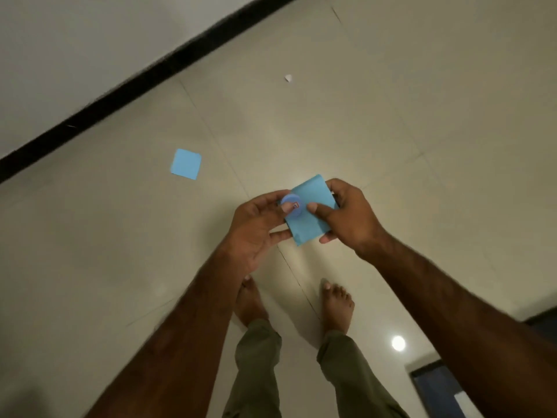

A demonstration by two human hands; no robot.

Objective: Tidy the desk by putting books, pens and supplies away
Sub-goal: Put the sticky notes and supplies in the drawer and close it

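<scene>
I stand on a tiled floor and hold a stack of light blue square paper notes (310, 220) in front of me at waist height. My right hand (346, 218) grips its right side, thumb on top. My left hand (256, 227) touches the stack's left edge and pinches a small round blue object (290, 203) with a tiny label against it. Another single blue note (186, 164) lies flat on the floor to the left, near the wall.
A small white scrap (288, 78) lies on the floor farther ahead. A black skirting strip (135, 82) runs along the white wall at the upper left. My bare feet (337, 303) are below the hands. A dark object (437, 387) sits at the lower right.
</scene>
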